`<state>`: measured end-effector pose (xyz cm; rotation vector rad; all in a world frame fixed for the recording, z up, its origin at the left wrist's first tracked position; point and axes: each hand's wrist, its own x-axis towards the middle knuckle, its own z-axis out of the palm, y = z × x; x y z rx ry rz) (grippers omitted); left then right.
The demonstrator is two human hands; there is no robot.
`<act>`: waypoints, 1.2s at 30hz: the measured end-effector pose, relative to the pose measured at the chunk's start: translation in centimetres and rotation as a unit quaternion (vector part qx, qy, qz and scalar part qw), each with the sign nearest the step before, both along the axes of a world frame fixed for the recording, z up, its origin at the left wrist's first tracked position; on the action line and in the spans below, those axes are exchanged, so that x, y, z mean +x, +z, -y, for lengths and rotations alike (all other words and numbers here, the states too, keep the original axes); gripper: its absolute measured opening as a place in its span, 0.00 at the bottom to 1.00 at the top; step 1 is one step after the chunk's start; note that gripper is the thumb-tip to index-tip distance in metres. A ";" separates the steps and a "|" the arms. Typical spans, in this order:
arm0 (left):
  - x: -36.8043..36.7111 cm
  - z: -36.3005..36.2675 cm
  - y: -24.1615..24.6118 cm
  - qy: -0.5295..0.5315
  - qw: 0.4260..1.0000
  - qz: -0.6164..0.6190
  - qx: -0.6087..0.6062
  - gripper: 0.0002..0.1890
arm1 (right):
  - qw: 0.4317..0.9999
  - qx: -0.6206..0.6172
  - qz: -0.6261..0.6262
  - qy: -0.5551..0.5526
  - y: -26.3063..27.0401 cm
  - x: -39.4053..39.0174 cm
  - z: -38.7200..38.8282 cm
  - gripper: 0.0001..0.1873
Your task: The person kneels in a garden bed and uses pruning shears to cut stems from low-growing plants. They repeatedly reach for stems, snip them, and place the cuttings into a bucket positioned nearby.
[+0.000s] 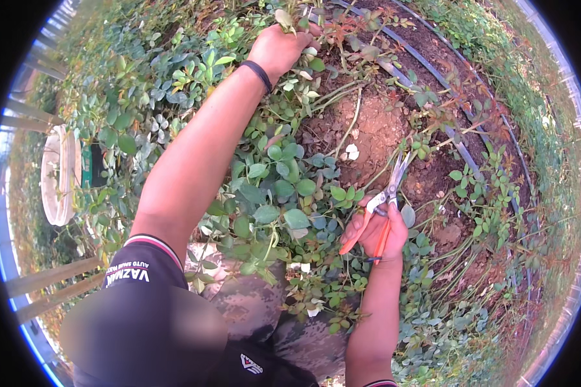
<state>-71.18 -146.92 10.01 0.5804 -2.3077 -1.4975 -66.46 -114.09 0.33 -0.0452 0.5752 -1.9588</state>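
Observation:
My right hand (380, 234) grips pruning shears (394, 186) with orange handles and a coil spring. The handles are spread, and the metal blades point up toward a leafy green stem (419, 147) of a rose bush. Whether the blades touch it, I cannot tell. Farther out, near the top edge, my left hand (283, 46) is curled around rose stems (286, 24), with leaves partly covering the fingers. A dark band (257, 75) circles that wrist. Broad green rose leaves (290, 188) fill the area between my two arms.
Grey irrigation pipes (411, 51) curve along the soil bed at the right. Bare reddish soil (375, 116) holds fallen white petals (352, 152) and a thin cut-looking stem (356, 113). At the left, a white round tub (60, 176) stands among bushes near wooden slats (53, 278).

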 end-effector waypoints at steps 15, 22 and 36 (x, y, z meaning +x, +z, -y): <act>-16.8 8.5 -12.9 -0.395 0.767 -0.023 0.505 0.06 | 1.000 -0.019 -0.001 0.007 -0.8 -0.4 0.0 0.30; -14.8 7.4 -9.4 -0.365 0.913 -0.002 -0.180 0.22 | 1.000 -0.029 0.003 0.002 -0.2 -0.3 0.0 0.29; -15.4 4.7 -5.5 -0.341 0.906 0.016 -0.250 0.17 | 1.000 -0.002 0.010 -0.009 -0.2 -0.2 0.0 0.29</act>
